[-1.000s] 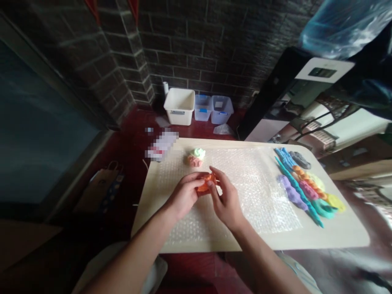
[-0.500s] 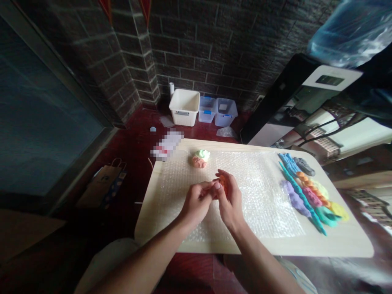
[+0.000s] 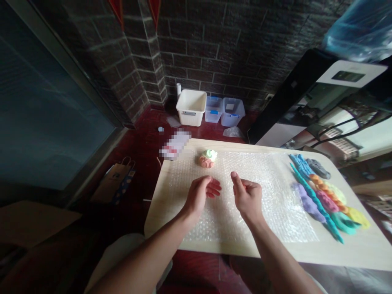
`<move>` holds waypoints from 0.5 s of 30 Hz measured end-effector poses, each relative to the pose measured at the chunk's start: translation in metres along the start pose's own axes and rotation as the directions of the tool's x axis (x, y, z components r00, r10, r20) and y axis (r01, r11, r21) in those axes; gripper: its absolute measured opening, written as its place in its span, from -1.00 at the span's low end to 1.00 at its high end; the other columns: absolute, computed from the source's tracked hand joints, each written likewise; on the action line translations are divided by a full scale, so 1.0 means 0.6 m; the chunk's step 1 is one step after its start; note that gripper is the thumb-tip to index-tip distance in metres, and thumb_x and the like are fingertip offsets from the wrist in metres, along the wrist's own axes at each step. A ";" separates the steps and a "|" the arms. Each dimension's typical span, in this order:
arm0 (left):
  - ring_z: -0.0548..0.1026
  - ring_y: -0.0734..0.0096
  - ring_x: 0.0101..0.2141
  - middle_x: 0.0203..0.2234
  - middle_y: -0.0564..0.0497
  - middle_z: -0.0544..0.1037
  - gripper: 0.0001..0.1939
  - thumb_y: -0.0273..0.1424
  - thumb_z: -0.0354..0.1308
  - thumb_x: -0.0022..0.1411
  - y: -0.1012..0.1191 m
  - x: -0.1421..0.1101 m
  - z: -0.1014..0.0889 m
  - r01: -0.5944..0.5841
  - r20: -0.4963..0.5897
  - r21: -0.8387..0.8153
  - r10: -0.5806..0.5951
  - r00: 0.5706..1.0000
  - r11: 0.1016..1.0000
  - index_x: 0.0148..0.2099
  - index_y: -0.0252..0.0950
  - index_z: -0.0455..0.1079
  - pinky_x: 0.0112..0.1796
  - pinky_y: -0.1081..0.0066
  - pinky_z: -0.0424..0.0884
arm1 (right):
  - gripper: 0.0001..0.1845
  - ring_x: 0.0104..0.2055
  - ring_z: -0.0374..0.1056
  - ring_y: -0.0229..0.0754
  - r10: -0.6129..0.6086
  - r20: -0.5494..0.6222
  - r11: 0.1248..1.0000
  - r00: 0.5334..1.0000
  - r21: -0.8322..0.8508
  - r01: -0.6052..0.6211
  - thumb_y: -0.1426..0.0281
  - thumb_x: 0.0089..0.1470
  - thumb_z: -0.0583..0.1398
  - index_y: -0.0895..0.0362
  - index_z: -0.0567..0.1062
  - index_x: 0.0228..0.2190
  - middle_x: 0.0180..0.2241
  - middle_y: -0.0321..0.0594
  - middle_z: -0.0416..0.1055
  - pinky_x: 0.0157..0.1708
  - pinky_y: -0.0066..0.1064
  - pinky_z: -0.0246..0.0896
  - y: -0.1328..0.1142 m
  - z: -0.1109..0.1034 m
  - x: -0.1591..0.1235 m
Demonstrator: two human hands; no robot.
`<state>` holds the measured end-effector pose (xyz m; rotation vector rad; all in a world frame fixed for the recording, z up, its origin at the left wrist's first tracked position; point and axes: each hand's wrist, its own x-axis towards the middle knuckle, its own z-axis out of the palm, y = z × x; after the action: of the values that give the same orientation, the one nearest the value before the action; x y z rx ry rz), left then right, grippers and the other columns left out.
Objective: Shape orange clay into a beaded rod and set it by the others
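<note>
My left hand point(image 3: 200, 194) is held above the bubble wrap point(image 3: 269, 212), its fingers stretched out and nothing in them. To its right, my right hand point(image 3: 249, 200) is closed with the thumb up. A small bit of orange modelling clay point(image 3: 245, 187) shows between its curled fingers; most of the piece is hidden. Beyond both hands, a lump of clay point(image 3: 207, 162), salmon pink with pale green on top, sits on the wrap. The hands are apart from each other and from this lump.
Rolls and lumps of coloured clay point(image 3: 327, 202) lie at the table's point(image 3: 223, 247) right side. A cream bin point(image 3: 191, 108) and two clear boxes point(image 3: 232, 114) stand on the floor by the wall. A water dispenser point(image 3: 294, 94) is at right, a paper bag point(image 3: 112, 179) at left.
My hands were together around the orange clay and have moved apart. The left hand has opened out, while the right has closed over the clay. The view has shifted slightly left.
</note>
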<state>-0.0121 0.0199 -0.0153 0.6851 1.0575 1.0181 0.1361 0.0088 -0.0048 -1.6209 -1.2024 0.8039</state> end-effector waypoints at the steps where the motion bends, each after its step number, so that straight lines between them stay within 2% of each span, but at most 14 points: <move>1: 0.56 0.31 -0.47 -0.44 -0.17 0.65 -0.63 -0.22 0.06 0.32 -0.002 -0.001 0.002 0.008 0.016 -0.001 -0.008 1.000 1.000 -0.34 -0.37 0.55 -0.39 0.35 0.37 | -0.25 -0.64 -0.14 -0.35 -0.003 0.017 1.000 1.000 -0.005 0.003 -0.10 0.24 0.19 0.04 0.07 -0.74 -0.72 -0.41 -0.07 -0.60 -0.35 -0.28 -0.002 0.001 -0.002; 5: 0.57 0.29 -0.45 -0.42 -0.17 0.66 -0.61 -0.19 0.07 0.32 -0.009 -0.006 0.006 0.016 0.073 -0.007 -0.016 0.997 1.000 -0.32 -0.36 0.57 -0.38 0.33 0.39 | -0.25 -0.65 -0.12 -0.35 -0.051 0.079 0.998 0.996 -0.036 0.054 -0.10 0.26 0.17 0.05 0.09 -0.75 -0.73 -0.40 -0.05 -0.60 -0.35 -0.24 -0.014 0.009 -0.012; 8: 0.57 0.29 -0.44 -0.41 -0.18 0.66 -0.60 -0.17 0.07 0.33 -0.012 -0.006 0.005 0.027 0.085 -0.023 -0.025 0.996 0.999 -0.31 -0.36 0.57 -0.37 0.33 0.39 | -0.25 -0.67 -0.07 -0.34 -0.028 0.085 0.998 0.996 -0.060 0.033 -0.11 0.26 0.16 0.06 0.15 -0.77 -0.75 -0.38 0.00 -0.61 -0.35 -0.19 -0.014 0.015 -0.014; 10: 0.56 0.30 -0.45 -0.42 -0.17 0.66 -0.60 -0.17 0.06 0.34 -0.014 -0.004 0.003 0.034 0.095 -0.039 -0.030 0.995 0.999 -0.32 -0.37 0.57 -0.38 0.34 0.39 | -0.26 -0.65 0.04 -0.31 -0.019 0.095 0.997 0.995 -0.075 0.026 -0.11 0.28 0.14 0.08 0.23 -0.75 -0.74 -0.34 0.10 -0.59 -0.37 -0.09 -0.008 0.017 -0.010; 13: 0.55 0.33 -0.44 -0.44 -0.14 0.64 -0.61 -0.19 0.07 0.35 -0.015 0.000 0.001 0.016 0.089 -0.055 -0.011 0.996 0.998 -0.34 -0.36 0.55 -0.38 0.37 0.39 | -0.31 -0.56 0.23 -0.25 -0.098 0.138 0.991 0.986 -0.078 0.109 -0.07 0.32 0.13 0.12 0.38 -0.68 -0.64 -0.25 0.31 -0.50 -0.39 0.08 0.002 0.017 -0.004; 15: 0.54 0.34 -0.44 -0.43 -0.12 0.63 -0.65 -0.20 0.09 0.33 -0.016 0.001 0.000 0.004 0.045 -0.061 -0.001 0.999 0.998 -0.33 -0.35 0.54 -0.38 0.38 0.40 | -0.35 -0.55 0.26 -0.25 -0.121 0.138 0.989 0.983 -0.065 0.131 -0.06 0.31 0.16 0.14 0.46 -0.62 -0.62 -0.25 0.36 -0.50 -0.40 0.10 0.004 0.017 -0.002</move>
<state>-0.0086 0.0166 -0.0233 0.6535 0.9838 1.0243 0.1277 0.0105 -0.0103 -1.5522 -1.4309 0.8055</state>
